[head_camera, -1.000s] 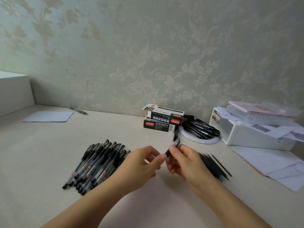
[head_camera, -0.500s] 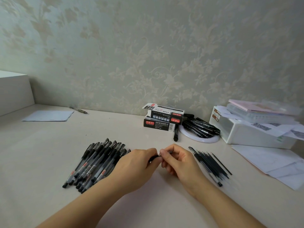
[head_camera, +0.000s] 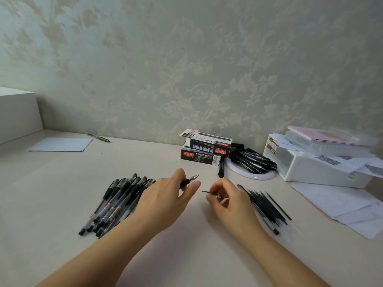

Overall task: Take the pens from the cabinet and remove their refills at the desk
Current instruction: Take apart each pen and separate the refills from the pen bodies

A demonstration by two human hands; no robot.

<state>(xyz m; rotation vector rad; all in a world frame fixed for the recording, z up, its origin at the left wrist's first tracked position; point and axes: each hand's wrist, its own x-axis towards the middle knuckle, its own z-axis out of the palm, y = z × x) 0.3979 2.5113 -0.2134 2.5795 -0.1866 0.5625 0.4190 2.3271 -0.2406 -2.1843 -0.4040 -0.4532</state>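
White cabinet block (head_camera: 18, 112) at far left edge, standing on the pale beige table (head_camera: 51, 193). Just right of it a flat light-blue paper sheet (head_camera: 60, 144) lies near the wall, with a single slim dark pen (head_camera: 98, 137) beside its far right corner. Closer in, left of centre, a pile of black capped gel pens with clear barrels (head_camera: 116, 201) lies on the table, caps pointing away, all roughly parallel. Left hand (head_camera: 165, 201) is over the right side of that pile, fingers curled around a black pen tip section with a silver point (head_camera: 189, 180); point sticks out up and right past the index finger. Right hand (head_camera: 230, 201) sits just right of it, apart from the left hand, thumb and fingers pinching a thin dark refill (head_camera: 209, 192); its tip points left toward the left hand. How much of the refill runs inside the hand cannot be told. Behind the hands, two stacked black pen boxes with red labels (head_camera: 205, 150), top one with flap open. Right of the boxes a white round dish (head_camera: 255, 176) carries a heap of black pen parts (head_camera: 253, 160); one black piece (head_camera: 221, 168) lies just off its left rim. Right of the right hand, a bunch of thin black refills (head_camera: 267, 204) lies on the table, somewhat blurred. Far right: white plastic storage box (head_camera: 315, 168) with a pink booklet (head_camera: 317, 134) and papers on top, and loose white papers (head_camera: 342, 206) in front of it.
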